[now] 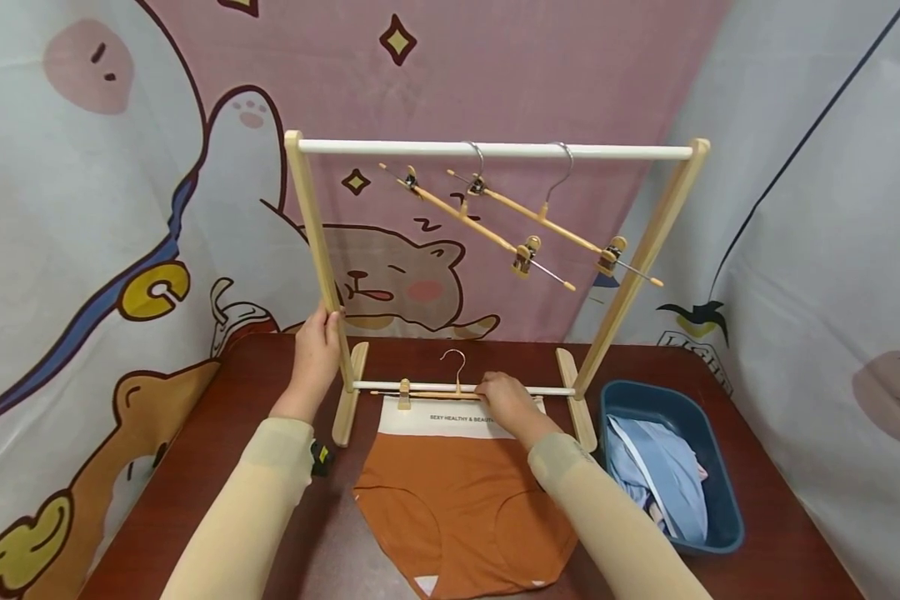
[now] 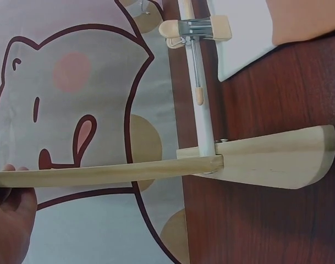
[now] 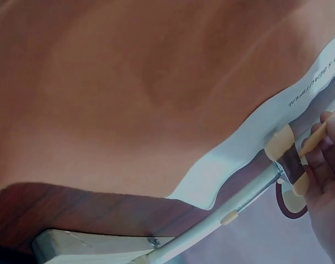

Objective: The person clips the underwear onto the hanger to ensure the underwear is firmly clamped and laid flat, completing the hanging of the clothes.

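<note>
My left hand [image 1: 317,360] grips the left wooden post [image 1: 313,225] of a small garment rack, its fingers behind the post in the left wrist view. With my right hand [image 1: 512,404] I hold the wooden bar [image 3: 317,135] of a clip hanger [image 1: 457,395]. From that hanger's clips hangs a pair of rust-orange briefs [image 1: 465,475] by its white lettered waistband. A left clip [image 2: 203,28] and a right clip [image 3: 281,146] bite the waistband near its ends. The hanger's metal hook [image 1: 457,362] points up, in front of the rack's lower white rail [image 1: 555,390].
Two bare clip hangers, a left one [image 1: 465,218] and a right one [image 1: 562,229], hang from the rack's white top rail [image 1: 382,148]. A blue basket [image 1: 729,508] with folded light-blue clothing [image 1: 663,475] stands on the right of the dark red table [image 1: 780,533]. Cartoon-printed cloth [image 1: 570,67] hangs behind.
</note>
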A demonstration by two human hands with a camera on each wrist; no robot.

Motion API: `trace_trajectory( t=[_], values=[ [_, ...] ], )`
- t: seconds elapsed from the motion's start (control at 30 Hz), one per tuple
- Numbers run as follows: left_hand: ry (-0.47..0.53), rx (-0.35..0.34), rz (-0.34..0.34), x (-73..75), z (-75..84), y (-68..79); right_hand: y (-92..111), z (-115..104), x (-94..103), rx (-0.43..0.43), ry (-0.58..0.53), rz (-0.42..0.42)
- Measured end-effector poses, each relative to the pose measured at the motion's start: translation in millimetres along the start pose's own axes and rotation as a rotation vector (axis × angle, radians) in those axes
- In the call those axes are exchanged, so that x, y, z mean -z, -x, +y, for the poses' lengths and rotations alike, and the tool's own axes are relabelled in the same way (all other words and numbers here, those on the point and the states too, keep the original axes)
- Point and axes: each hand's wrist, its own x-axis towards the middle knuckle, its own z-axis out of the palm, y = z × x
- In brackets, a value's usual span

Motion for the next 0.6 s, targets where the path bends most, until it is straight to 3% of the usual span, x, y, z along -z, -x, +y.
trace_trajectory(
  t=[0.3,0.6],
  values=[
    [0.005,-0.003,0.005,-0.4,-0.9,0.3,-0.4,-1.1,-6.4,0.038,0.068,0.052],
    [0.008,-0.003,0.008,0.0,0.4,0.7,1.5,-6.5,-10.7,0.004,0.187,0.062]
  ],
)
